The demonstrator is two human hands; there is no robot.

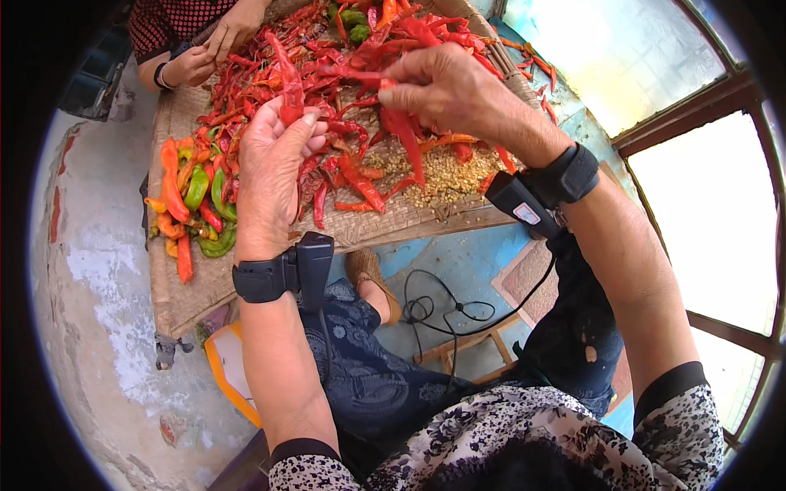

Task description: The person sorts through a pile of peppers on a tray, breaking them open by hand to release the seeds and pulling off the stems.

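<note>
My left hand point(274, 155) is closed around the lower end of a long red chili pepper point(285, 69), which points up and away from me. To its right, my right hand point(446, 90) pinches a strip of red chili point(350, 73) between thumb and fingers. Another wide red piece point(401, 135) hangs just below those fingers; whether they also hold it I cannot tell. Under both hands a heap of red chilies point(262, 90), many of them split or shrivelled, covers the woven mat point(221, 282). Loose pale yellow seeds point(450, 176) lie near the mat's front edge, below my right hand.
Whole green, orange and red peppers point(196, 192) are piled at the mat's left. Another person's hands point(213, 53) work at the far left edge. A glazed window point(704, 213) stands at the right. A black cable point(442, 311) loops below the mat beside a wooden frame point(475, 352).
</note>
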